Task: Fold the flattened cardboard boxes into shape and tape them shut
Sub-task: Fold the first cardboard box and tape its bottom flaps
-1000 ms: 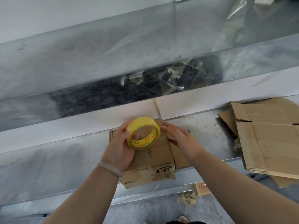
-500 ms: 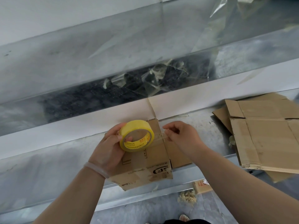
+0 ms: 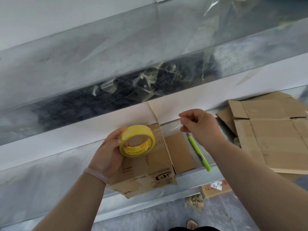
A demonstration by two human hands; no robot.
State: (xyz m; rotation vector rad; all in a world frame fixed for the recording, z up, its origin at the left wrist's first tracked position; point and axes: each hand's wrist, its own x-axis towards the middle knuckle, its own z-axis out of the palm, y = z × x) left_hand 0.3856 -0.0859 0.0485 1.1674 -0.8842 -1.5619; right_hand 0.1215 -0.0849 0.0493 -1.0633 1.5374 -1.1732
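Down on the floor at 6 o'clock the tip of a foot (image 3: 192, 225) peeks out. A scrap of cardboard with a white label (image 3: 215, 187) lies at 5 o'clock. On the near edge of the shiny metal surface (image 3: 41, 180) sits the small cardboard box (image 3: 150, 165). Its near end hangs over the edge, and one flap lies flat at its 3 o'clock. The left hand (image 3: 108, 154) is over the box and holds the yellow tape roll (image 3: 137, 141), with fingers (image 3: 127, 145) curled into the hole and the thumb on the outside. A strip of clear tape (image 3: 170, 126) runs from the roll toward 2 o'clock. There the right hand (image 3: 200, 125) pinches its end between thumb and fingers. A green pen (image 3: 199, 152) lies on the surface just beside the flap. Flat cardboard boxes (image 3: 270, 135) are piled at 3 o'clock, well apart. Far off at 12 o'clock lies crumpled clear tape (image 3: 146, 79).
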